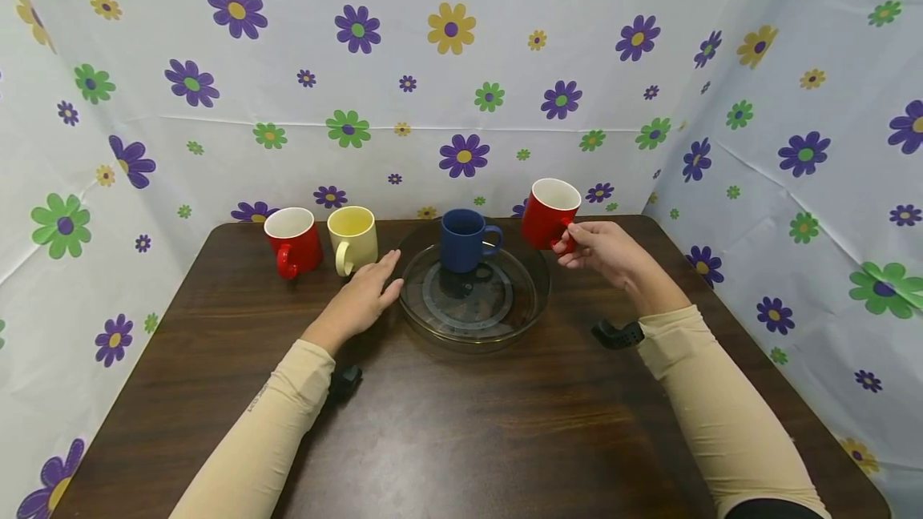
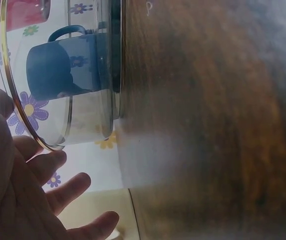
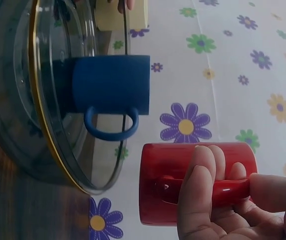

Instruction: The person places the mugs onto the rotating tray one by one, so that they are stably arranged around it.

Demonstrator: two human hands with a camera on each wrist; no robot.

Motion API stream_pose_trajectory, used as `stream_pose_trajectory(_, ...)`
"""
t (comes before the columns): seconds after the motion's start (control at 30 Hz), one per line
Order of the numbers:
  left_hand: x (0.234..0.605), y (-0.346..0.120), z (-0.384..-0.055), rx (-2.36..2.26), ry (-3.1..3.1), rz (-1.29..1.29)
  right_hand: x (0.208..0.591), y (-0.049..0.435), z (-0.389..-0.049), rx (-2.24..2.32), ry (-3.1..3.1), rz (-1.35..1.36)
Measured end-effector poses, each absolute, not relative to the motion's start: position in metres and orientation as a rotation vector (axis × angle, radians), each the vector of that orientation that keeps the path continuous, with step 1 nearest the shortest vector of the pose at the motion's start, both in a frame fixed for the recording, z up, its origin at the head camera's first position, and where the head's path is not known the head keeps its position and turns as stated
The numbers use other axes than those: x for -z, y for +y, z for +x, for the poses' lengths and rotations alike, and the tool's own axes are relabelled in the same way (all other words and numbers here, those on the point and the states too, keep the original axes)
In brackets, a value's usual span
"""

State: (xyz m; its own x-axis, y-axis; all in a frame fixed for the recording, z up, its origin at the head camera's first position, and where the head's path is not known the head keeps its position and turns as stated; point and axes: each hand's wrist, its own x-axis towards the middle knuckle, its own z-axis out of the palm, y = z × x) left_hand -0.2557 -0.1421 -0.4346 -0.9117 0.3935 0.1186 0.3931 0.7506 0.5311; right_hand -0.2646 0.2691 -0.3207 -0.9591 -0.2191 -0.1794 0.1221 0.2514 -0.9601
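Observation:
My right hand (image 1: 602,253) grips a red mug (image 1: 546,216) by its handle, holding it tilted at the right rim of a clear round glass dish (image 1: 532,317). In the right wrist view, fingers and thumb curl round the handle of that red mug (image 3: 150,185). A blue mug (image 1: 461,243) stands upright inside the dish, its handle toward the right. My left hand (image 1: 363,299) is at the dish's left side with fingers spread and extended. In the left wrist view its fingertips (image 2: 58,157) lie right at the dish's gold-tinted rim (image 2: 20,107).
Left of the dish, a yellow mug (image 1: 358,239) and another red mug (image 1: 303,239) stand on the dark wooden table (image 1: 461,431), near its back edge. A flower-patterned white cloth (image 1: 404,46) hangs behind and along both sides.

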Motion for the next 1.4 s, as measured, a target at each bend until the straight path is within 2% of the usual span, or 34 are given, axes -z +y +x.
stream_pose_trajectory(0.73, 0.434, -0.141, -0.254, -0.898, 2.934, 0.649, 0.341, 0.232, -0.253, 1.72, 2.243, -0.064)
stream_pose_trajectory(1.4, 0.438, -0.142, -0.256, -0.911, 2.932, 0.668, 0.359, 0.221, -0.251, 1.727, 2.178, -0.06)
